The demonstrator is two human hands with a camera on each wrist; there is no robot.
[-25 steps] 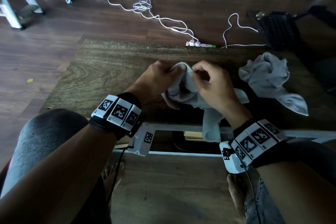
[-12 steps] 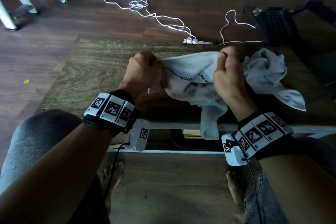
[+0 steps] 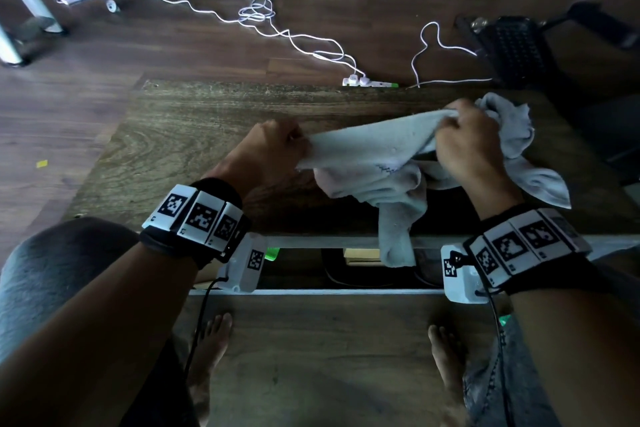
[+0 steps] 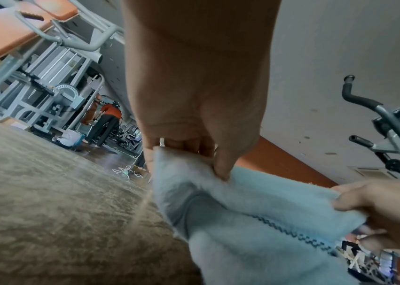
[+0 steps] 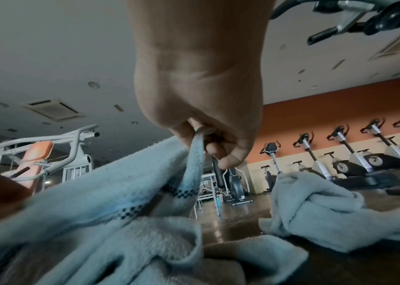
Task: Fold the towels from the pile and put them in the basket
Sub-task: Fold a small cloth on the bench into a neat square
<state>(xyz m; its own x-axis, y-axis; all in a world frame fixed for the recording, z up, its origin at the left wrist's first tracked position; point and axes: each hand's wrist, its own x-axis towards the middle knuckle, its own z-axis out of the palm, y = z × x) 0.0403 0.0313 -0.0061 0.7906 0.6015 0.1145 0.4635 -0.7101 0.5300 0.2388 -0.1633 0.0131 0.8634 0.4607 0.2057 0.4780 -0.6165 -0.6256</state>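
L hand (image 3: pixel 277 146) & R hand (image 3: pixel 464 142) are each pinching a corner of the pale grey terry towel (image 3: pixel 374 163), stretching it flat for folding.

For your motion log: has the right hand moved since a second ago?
Yes. The right hand has moved right and toward the table's far edge, now overlapping the crumpled towel.

Left hand (image 3: pixel 273 146) pinching towel (image 3: pixel 374 152) edge, right hand (image 3: pixel 464 139) pinching opposite edge, hands apart, forearms extended forward
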